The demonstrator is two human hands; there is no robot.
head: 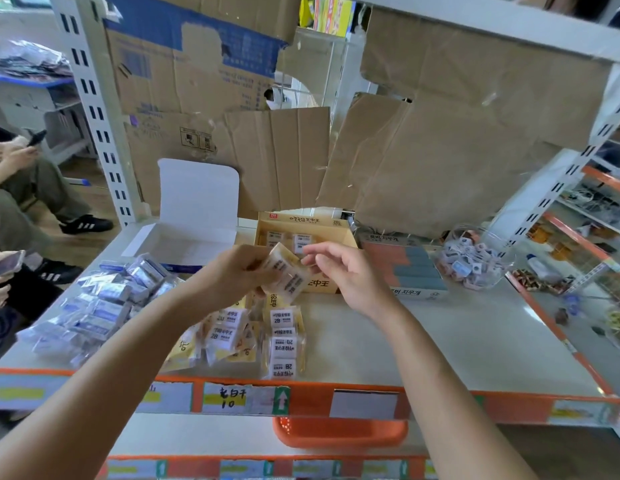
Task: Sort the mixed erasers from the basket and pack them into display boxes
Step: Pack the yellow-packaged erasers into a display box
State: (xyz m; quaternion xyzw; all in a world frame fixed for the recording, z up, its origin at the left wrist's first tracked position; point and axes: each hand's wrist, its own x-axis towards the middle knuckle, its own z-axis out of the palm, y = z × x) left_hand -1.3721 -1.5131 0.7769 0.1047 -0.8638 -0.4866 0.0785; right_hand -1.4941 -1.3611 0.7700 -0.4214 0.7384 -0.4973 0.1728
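Just in front of the yellow display box, the left hand grips two wrapped erasers; the right hand, fingers loosely spread, is just beside them.

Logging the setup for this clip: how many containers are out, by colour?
White open box: 1
Yellow box: 1
Box of orange and grey erasers: 1
Clear tub: 1
Orange basket: 1
Total: 5
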